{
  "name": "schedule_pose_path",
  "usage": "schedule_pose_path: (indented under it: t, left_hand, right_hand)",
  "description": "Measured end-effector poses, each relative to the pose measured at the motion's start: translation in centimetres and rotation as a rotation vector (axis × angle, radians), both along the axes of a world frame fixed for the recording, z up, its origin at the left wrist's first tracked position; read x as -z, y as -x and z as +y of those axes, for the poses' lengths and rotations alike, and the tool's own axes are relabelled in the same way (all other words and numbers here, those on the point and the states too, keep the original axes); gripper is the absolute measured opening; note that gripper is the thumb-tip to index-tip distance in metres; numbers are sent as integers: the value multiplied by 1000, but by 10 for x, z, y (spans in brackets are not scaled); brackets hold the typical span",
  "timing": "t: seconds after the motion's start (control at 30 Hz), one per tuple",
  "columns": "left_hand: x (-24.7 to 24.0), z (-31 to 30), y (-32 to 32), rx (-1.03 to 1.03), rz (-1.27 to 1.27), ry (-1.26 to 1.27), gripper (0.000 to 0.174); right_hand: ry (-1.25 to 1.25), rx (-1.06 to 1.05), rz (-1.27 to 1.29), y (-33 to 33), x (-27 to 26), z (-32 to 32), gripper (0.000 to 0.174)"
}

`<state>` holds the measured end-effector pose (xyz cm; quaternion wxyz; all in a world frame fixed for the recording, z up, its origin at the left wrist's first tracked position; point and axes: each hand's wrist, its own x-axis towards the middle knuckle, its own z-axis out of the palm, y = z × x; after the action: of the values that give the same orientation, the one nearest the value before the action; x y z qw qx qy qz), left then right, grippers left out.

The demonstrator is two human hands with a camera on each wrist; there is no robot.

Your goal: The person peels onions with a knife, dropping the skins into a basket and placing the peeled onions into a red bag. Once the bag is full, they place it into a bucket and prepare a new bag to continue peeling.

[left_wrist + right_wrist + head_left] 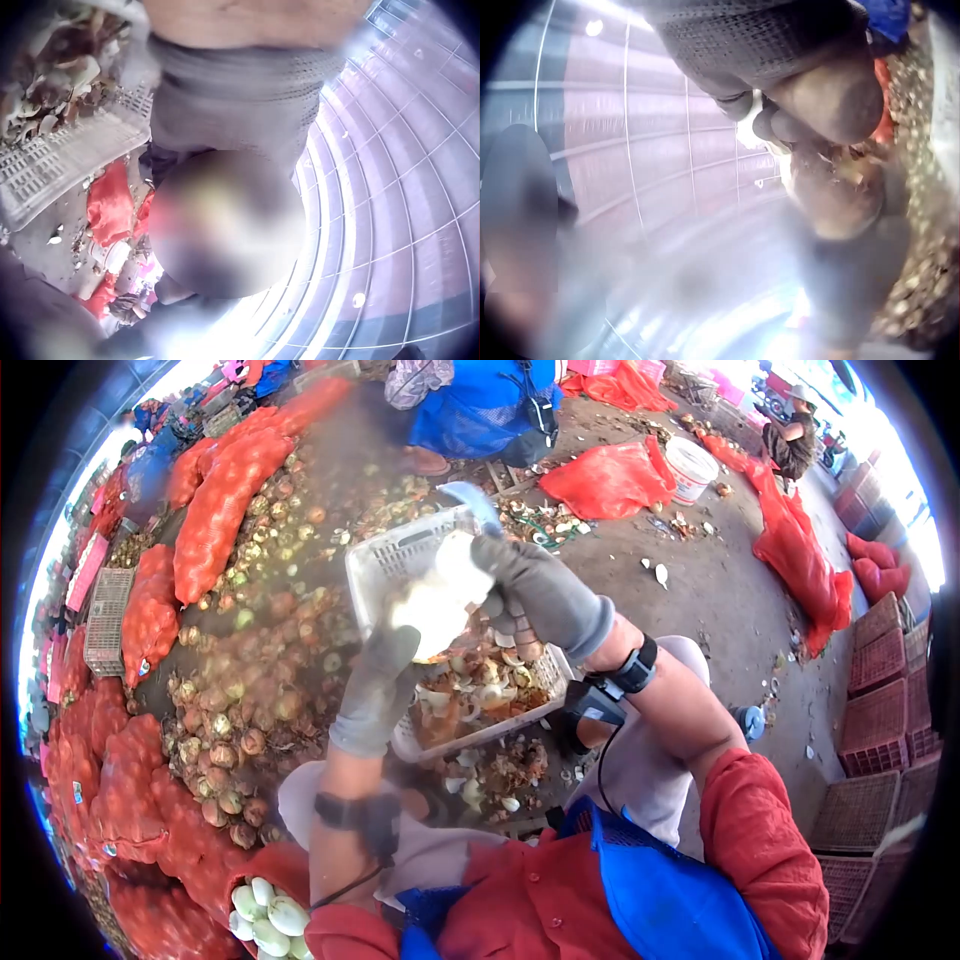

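Note:
My left hand (pixel 378 675), in a grey glove, holds a pale, overexposed onion (pixel 435 605) above a white plastic crate (pixel 365 585). My gloved right hand (pixel 550 595) is curled at the onion's right side and grips a knife, whose light blade (pixel 470 500) sticks out above the fist; its handle is hidden in the glove. Brown skin shows on the onion (pixel 832 196) between both hands in the right wrist view. Onion peels (pixel 480 695) fill the crate's near part. Only the glove cuff (pixel 232 105) shows sharply in the left wrist view; the fingers are blurred there.
Loose onions (pixel 240 700) cover the ground at left, beside full red mesh sacks (pixel 225 510). Peeled onions (pixel 270 920) sit in a red container by my left elbow. Stacked crates (pixel 880 700) stand at right. A white bucket (pixel 690 468) and a person in blue (pixel 470 415) are ahead.

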<state>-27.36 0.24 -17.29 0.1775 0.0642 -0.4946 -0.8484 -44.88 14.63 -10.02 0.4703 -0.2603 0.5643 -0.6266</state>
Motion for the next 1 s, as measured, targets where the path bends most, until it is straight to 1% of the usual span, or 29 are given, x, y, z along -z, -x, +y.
schedule_pose_path:
  t: [0.07,0.1,0.13,0.2,0.23,0.27,0.3,0.33,0.4,0.43,0.47,0.5,0.53,0.57,0.6,0.63,0.67,0.73,0.77,0.8,0.87,0.9,0.97,1.0]
  left_hand:
    - [-7,4,1,13,67,-27,106]
    - [-14,8,1,9,78,-38,113]
    - [-13,8,2,7,79,-39,113]
    - [-11,5,3,50,149,-9,102]
    - [-9,3,0,45,153,-10,102]
    - [-6,-1,-5,28,157,4,93]
    - [-5,-2,-6,24,157,15,89]
    - [-3,-3,-7,21,156,26,86]
    - [-1,-1,-2,-103,146,-110,74]
    - [6,-8,-2,-85,131,-106,63]
    - [8,-7,1,-79,131,-108,63]
    - [9,-8,1,-136,66,-122,61]
    - [11,-9,-2,-208,2,-143,59]
    - [10,-9,-2,-247,-43,-141,56]
    - [14,-8,-4,-277,-38,-153,56]
    - [18,-9,-3,-282,-28,-195,55]
    - [17,-10,0,-271,-18,-228,54]
    - [9,-5,5,-255,-27,-212,53]
    - [7,-2,5,-237,-11,-217,53]
    - [8,-1,6,-222,3,-226,53]
    - [12,0,8,-218,-25,-229,55]
    - [7,3,9,-213,-30,-198,55]
    - [3,2,9,-216,-24,-164,55]
    - [3,0,7,-167,-14,-141,54]
  right_hand:
    - [41,2,-158,4,-4,1,43]
    - [40,0,-157,7,-5,1,43]
    - [127,-28,-263,11,-6,1,45]
    - [292,-90,-484,33,-7,6,50]
    - [363,-127,-603,48,-7,9,53]
    - [514,-128,-821,67,-7,2,55]
    - [534,120,-659,80,-7,-1,45]
    - [541,125,-660,84,0,-4,45]
    - [-136,165,-28,84,22,-10,37]
    - [-154,77,-126,80,48,-16,36]
    - [-172,-20,-219,70,72,-20,36]
    - [-177,10,-280,57,75,-21,34]
    - [-190,-11,-272,52,72,-18,34]
    - [-89,-23,-297,43,51,-12,36]
    - [14,-35,-325,30,27,-7,41]
    - [158,80,16,7,-1,0,49]
    - [163,77,19,1,2,0,49]
    - [271,5,576,-2,16,3,42]
    - [332,31,760,-13,26,0,47]
    - [293,11,998,-17,36,-4,54]
    - [153,63,1263,-27,46,-5,60]
    - [151,55,1263,-28,52,-8,60]
    - [216,136,1365,-28,59,-17,62]
    - [222,133,1369,-28,57,-18,62]
